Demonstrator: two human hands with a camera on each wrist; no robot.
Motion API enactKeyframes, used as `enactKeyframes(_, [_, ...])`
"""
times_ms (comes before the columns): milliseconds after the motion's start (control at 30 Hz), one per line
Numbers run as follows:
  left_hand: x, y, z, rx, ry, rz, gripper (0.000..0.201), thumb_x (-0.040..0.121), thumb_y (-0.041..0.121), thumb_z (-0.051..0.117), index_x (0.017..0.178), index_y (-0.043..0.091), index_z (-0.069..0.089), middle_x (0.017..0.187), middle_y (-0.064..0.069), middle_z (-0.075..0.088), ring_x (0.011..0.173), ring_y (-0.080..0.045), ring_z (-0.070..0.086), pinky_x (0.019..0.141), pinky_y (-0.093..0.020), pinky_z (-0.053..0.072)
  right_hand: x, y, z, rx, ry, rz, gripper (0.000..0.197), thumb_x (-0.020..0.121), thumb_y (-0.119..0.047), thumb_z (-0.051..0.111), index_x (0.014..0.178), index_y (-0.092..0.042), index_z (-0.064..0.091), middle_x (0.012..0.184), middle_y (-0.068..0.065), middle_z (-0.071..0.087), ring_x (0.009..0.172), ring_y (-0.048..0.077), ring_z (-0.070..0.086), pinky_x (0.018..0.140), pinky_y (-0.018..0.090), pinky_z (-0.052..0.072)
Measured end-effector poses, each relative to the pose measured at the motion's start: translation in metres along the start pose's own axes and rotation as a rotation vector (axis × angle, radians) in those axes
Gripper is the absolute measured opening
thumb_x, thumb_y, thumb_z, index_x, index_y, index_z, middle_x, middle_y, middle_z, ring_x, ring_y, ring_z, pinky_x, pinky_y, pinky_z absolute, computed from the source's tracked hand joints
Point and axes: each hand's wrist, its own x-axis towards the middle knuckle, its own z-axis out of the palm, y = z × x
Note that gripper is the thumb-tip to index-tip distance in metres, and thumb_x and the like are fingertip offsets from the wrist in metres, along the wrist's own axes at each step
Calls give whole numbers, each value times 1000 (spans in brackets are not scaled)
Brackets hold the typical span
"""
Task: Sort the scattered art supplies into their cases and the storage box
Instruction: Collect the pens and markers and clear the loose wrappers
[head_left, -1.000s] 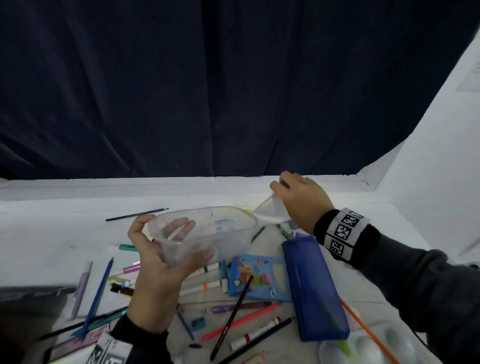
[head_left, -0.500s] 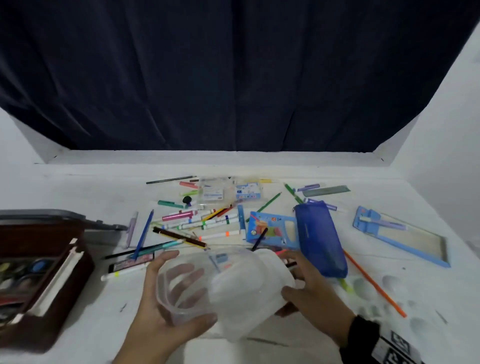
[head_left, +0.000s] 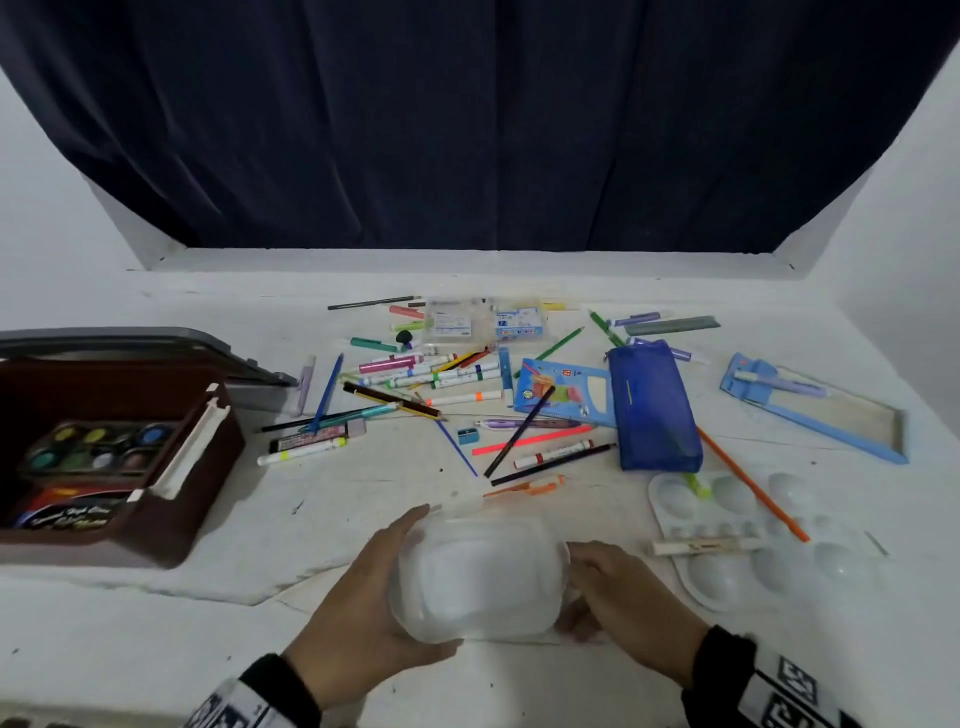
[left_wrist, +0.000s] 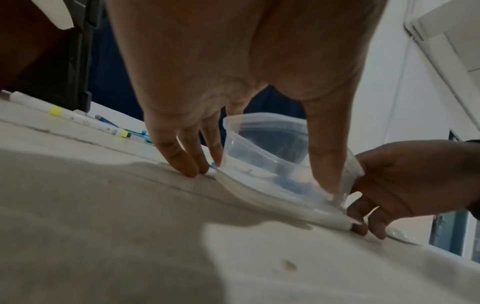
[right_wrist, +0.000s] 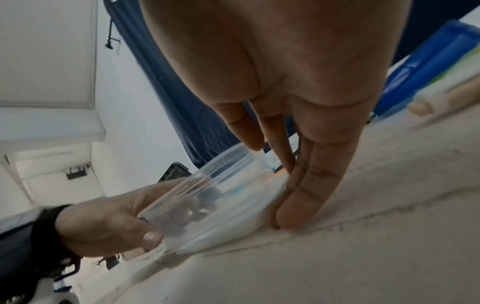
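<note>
the clear tub (head_left: 480, 574) blurs in motion, hiding most left hand (head_left: 363, 613) fingers.

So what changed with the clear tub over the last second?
The clear tub came down from mid-air onto its white lid on the table near the person. The left hand still grips it; the right hand steadies the lid. The pens stayed scattered.
</note>
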Motion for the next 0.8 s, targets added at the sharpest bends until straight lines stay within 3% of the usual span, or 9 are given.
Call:
enactKeyframes(100, [7,1,-3,123,-39,39,114,56,45,90,144,54,17,141,29,33,128,16,32,103,-6,33,-2,-8,-2,-121,48,-17,35,99,-19,40,92,4,67,85,17,71,76,33,70,76,50,58])
enactKeyframes(200, [14,2,-8,204,-77,47,113,60,35,89,144,53,15,136,27,33,124,19,29,94,4,27,0,-17,-4,-12,77,-2,31,102,-23,40,87,-11,64,88,12,68,70,27,70,74,42,60])
enactKeyframes(267, [16,0,-13,221,-107,42,112,60,30,87,140,59,14,132,27,34,124,14,31,93,1,30,-1,-26,-3,91,75,35,28,102,-32,44,84,-22,63,87,8,67,65,23,70,71,39,60])
enactKeyframes(333, [16,-4,-18,216,-147,18,115,61,24,84,142,61,10,131,26,35,121,12,35,92,-2,34,1,-27,-2,75,52,36,32,100,-40,49,89,-18,69,83,6,70,66,23,71,72,38,62])
enactKeyframes(433, [18,-8,-29,160,-209,-24,118,61,17,76,147,58,7,137,25,35,122,14,38,95,-6,40,6,-29,-2,-5,7,17,31,101,-33,50,87,-13,69,82,7,68,68,22,72,75,41,61])
enactKeyframes(500, [21,-8,-36,61,-237,-47,114,61,19,72,147,60,11,142,24,37,126,8,43,98,-14,46,14,-32,-4,-62,-15,1,30,101,-31,49,86,-13,68,83,8,67,66,22,72,73,42,62])
enactKeyframes(567, [24,-8,-43,-17,-254,-66,105,69,7,68,147,57,19,144,23,41,125,4,50,95,-18,50,22,-37,-6,-116,-30,11,30,101,-32,49,101,-8,68,98,14,70,69,23,73,70,37,62])
enactKeyframes(667, [32,-12,-51,-31,-265,-44,89,86,-7,55,146,53,27,143,21,46,123,7,52,99,-19,49,31,-42,-7,-149,-66,31,23,100,-25,51,118,-16,63,102,12,71,73,25,74,69,35,62])
enactKeyframes(800, [42,-25,-58,-157,-222,-36,67,87,8,46,144,43,46,140,15,57,130,-6,52,112,-35,39,38,-47,-14,-268,-99,21,21,98,-24,55,118,-30,57,98,9,72,74,21,73,72,33,61])
